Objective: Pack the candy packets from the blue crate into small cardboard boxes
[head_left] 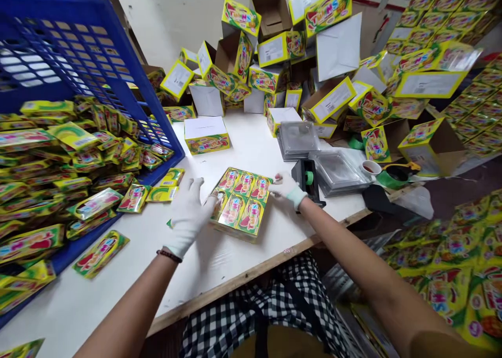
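Observation:
In the head view, a clear plastic tray (239,203) filled with several yellow-green "TWINS" packets lies on the white table. My left hand (187,215), in a white glove, is at its left side with the fingers spread and the thumb at the tray's edge. At the tray's upper right corner is my right hand (288,189), also gloved, with the fingers drawn together. Whatever is between those fingertips is too small to make out. A black tape dispenser (309,182) with green tape stands just right of that hand.
A blue plastic crate (129,70) full of packets tips toward the table at left, with loose packets (101,253) beside it. Empty clear trays (339,170) are stacked at right. Open cartons (270,49) pile up at the back. A white cup (371,168) stands near the right edge.

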`<control>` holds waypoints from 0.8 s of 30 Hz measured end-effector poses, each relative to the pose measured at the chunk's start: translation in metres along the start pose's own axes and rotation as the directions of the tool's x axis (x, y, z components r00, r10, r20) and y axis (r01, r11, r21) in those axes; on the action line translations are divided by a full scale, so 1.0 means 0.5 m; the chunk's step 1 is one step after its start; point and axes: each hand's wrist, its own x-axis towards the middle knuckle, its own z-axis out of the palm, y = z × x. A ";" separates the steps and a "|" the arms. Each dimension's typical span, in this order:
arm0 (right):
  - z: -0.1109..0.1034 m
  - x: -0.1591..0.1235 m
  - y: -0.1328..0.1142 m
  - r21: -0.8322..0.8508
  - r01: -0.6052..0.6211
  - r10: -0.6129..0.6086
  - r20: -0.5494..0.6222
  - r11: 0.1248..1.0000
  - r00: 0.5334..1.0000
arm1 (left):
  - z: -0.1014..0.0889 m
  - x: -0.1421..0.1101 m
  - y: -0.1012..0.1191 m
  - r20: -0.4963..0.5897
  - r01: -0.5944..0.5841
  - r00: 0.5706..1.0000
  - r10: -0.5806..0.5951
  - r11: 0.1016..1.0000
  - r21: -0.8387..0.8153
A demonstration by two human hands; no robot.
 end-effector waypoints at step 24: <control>-0.051 -0.144 0.114 -0.558 0.806 -0.691 0.504 0.198 0.519 | 0.067 -0.190 -0.060 0.011 -0.661 0.750 0.662 0.750 -0.030</control>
